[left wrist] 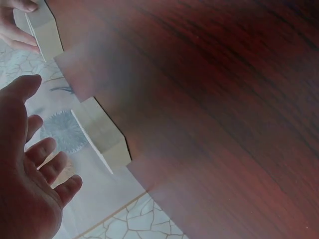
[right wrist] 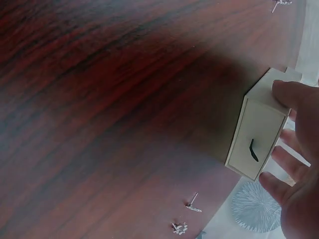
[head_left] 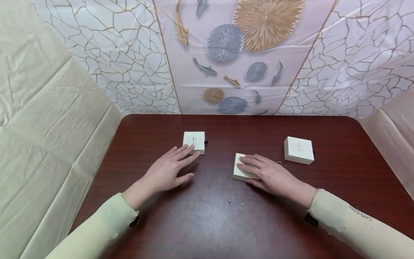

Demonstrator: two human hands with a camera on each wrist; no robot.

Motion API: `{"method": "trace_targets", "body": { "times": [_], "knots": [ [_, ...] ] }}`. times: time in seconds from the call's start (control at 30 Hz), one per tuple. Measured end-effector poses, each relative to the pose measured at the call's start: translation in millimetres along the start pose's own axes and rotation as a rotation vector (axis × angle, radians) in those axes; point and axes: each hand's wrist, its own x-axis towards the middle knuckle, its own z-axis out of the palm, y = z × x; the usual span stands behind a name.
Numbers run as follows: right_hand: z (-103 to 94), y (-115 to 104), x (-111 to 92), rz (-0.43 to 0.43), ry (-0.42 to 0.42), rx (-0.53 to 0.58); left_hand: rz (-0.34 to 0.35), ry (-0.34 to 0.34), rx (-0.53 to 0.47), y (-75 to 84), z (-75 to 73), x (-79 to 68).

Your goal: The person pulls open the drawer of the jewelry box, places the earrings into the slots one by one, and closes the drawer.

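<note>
My left hand (head_left: 168,169) hovers with spread, relaxed fingers beside a white box (head_left: 196,138). Its fingertips overlap that box's near edge in the head view, while the left wrist view shows a gap between the hand and the box (left wrist: 102,134). With thumb on the near side and fingers over the top, my right hand (head_left: 270,175) grips a second white box (head_left: 238,172). A black ribbon tab (right wrist: 253,150) sticks out of this box's end face. Two small stud earrings (head_left: 230,201) lie on the table nearer me.
A third white box (head_left: 299,149) stands at the right on the dark wooden table (head_left: 207,230). More small sparkly earrings (right wrist: 193,205) lie beyond the right hand's box. Patterned cloth (head_left: 136,54) hangs behind the table's back edge.
</note>
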Motion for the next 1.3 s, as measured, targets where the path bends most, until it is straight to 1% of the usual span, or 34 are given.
{"method": "trace_targets", "body": {
  "times": [0.13, 0.23, 0.37, 0.47, 0.57, 0.7, 1.0, 1.17, 1.3],
  "knots": [
    [1.7, 4, 1, -0.012, 0.003, 0.005, 0.016, -0.002, 0.005, 1.6, 2.3, 0.9],
    [2.1, 7, 4, -0.018, -0.006, 0.009, 0.027, -0.006, -0.009, 2.3, 3.7, 1.7],
    [2.3, 13, 11, -0.024, -0.021, 0.01, 0.035, -0.016, -0.018, 3.8, 3.8, 2.6],
    [3.4, 18, 16, -0.032, -0.016, 0.011, 0.044, -0.021, -0.018, 5.1, 4.7, 3.8],
    [5.6, 23, 22, -0.039, -0.011, 0.014, 0.055, -0.018, -0.02, 6.2, 6.1, 4.8],
    [7.3, 28, 29, -0.036, -0.029, 0.013, 0.069, -0.013, -0.021, 8.2, 7.1, 5.8],
    [10.6, 38, 47, -0.042, -0.074, 0.006, 0.061, -0.026, -0.014, 12.4, 6.9, 8.5],
    [11.8, 45, 54, -0.039, -0.077, 0.006, 0.063, -0.024, -0.02, 15.9, 8.3, 11.7],
    [12.2, 50, 57, -0.023, -0.096, 0.008, 0.062, -0.032, -0.019, 19.1, 10.1, 13.5]
  ]
}}
